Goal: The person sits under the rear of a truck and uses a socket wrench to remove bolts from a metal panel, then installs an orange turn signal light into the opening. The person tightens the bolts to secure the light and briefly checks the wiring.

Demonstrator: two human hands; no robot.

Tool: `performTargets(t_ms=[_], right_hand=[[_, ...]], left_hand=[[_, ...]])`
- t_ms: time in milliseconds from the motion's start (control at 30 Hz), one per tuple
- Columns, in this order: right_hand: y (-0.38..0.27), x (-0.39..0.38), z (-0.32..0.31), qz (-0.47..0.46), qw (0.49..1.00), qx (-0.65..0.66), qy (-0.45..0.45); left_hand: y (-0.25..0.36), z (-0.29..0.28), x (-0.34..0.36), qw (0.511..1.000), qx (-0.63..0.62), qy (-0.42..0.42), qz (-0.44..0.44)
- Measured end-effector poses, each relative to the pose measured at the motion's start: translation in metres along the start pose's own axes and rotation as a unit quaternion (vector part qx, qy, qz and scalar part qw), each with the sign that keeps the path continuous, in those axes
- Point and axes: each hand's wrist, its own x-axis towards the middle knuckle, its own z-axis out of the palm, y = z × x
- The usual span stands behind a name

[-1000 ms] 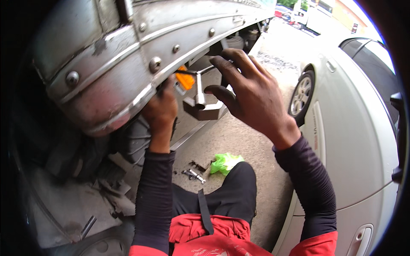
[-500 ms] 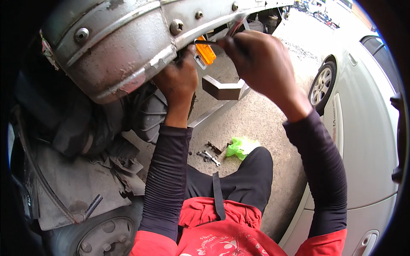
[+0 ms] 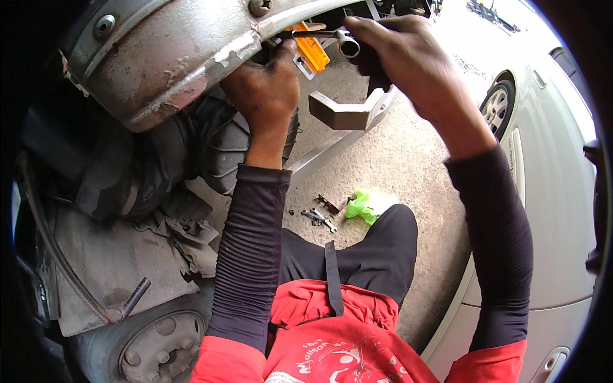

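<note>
My left hand [image 3: 268,86] is closed beneath the dented silver body edge [image 3: 185,64] of a vehicle, thumb at the end of a dark wrench shaft [image 3: 313,35]; what its fingers hold is hidden. Beside it hangs an orange lamp [image 3: 311,52] on a pale bracket. My right hand [image 3: 415,67] grips the wrench, whose round chrome handle end [image 3: 348,45] shows by the thumb. An angled metal bracket [image 3: 338,112] sits just below both hands.
On the concrete lie small wrenches [image 3: 322,219], a dark part [image 3: 327,203] and a green plastic bag [image 3: 370,204]. A pale car [image 3: 549,223] stands close on my right. At left are a wheel [image 3: 159,348], a torn sheet panel [image 3: 108,268] and a hose [image 3: 48,236].
My right hand has closed from spread fingers onto the wrench and turned its handle. My left hand stays at the body edge. The whole scene has shifted upward in view.
</note>
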Motion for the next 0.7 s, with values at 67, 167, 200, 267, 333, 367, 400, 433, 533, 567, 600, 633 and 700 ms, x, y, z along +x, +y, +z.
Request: performTargets(t_ms=[67, 167, 200, 267, 333, 367, 400, 433, 533, 567, 600, 633, 700], right_hand=[[-0.034, -0.003, -0.011, 0.096, 0.97, -0.223, -0.031], [-0.022, 0.004, -0.007, -0.228, 0.928, -0.284, 0.086], [-0.019, 0.006, -0.005, -0.264, 0.911, -0.309, 0.071], [-0.032, 0.012, 0.009, 0.116, 0.982, -0.142, -0.039], [-0.001, 0.005, 0.007, 0.122, 0.988, 0.089, -0.018], [0.013, -0.005, -0.001, -0.014, 0.997, 0.072, -0.018], [0.009, -0.008, -0.004, -0.024, 0.999, -0.014, 0.02], [-0.005, -0.01, -0.006, -0.038, 0.993, -0.093, 0.057], [-0.045, -0.006, -0.004, -0.024, 0.973, -0.213, 0.086], [-0.038, -0.006, 0.009, -0.102, 0.952, -0.25, 0.142], [-0.033, -0.006, 0.003, -0.154, 0.95, -0.245, 0.119], [-0.031, -0.005, -0.002, -0.203, 0.945, -0.239, 0.095], [-0.04, 0.009, 0.001, 0.073, 0.995, -0.072, 0.016]], left_hand=[[0.001, -0.006, 0.002, 1.0, 0.012, 0.028, -0.002], [-0.005, -0.003, 0.005, 0.999, -0.022, 0.021, 0.023], [-0.006, -0.001, 0.005, 0.997, -0.063, 0.023, 0.029], [-0.005, -0.001, 0.003, 0.997, -0.073, 0.011, -0.01], [0.001, 0.003, 0.003, 0.996, -0.084, -0.004, -0.011], [0.003, 0.002, 0.001, 0.998, -0.064, -0.024, -0.016], [0.007, 0.004, 0.001, 0.997, -0.069, -0.017, -0.03], [0.009, 0.002, 0.001, 0.997, -0.067, -0.007, -0.042], [0.011, -0.007, 0.003, 0.994, -0.082, -0.011, -0.071], [0.015, -0.005, 0.003, 0.992, -0.099, -0.022, -0.082], [0.017, -0.004, 0.002, 0.99, -0.106, -0.03, -0.084], [0.02, -0.005, 0.002, 0.989, -0.113, -0.038, -0.087], [0.019, -0.007, 0.004, 0.99, -0.1, -0.039, -0.089]])
